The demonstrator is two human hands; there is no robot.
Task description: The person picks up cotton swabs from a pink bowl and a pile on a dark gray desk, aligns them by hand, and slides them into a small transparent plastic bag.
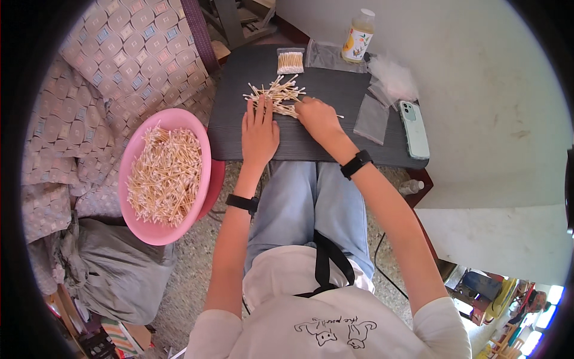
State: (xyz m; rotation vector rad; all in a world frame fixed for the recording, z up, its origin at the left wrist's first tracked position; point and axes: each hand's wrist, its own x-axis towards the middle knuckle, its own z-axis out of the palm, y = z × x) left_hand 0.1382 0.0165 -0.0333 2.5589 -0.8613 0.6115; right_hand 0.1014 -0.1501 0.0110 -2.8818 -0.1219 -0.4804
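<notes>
Beside the swab pile [276, 96], pink basin [164, 176], phone [415, 128], bottle [357, 39].

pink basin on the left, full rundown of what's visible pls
The pink basin is a round, smooth, plastic-looking bowl, seen tilted toward the camera. It holds a loose heap of wooden-stemmed cotton swabs that covers most of its inside. It sits at the person's left, beside the dark board, seemingly on a red support. Neither hand touches it.

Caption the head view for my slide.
Both hands sort a cotton swab pile on a dark table beside a pink basin.
</notes>
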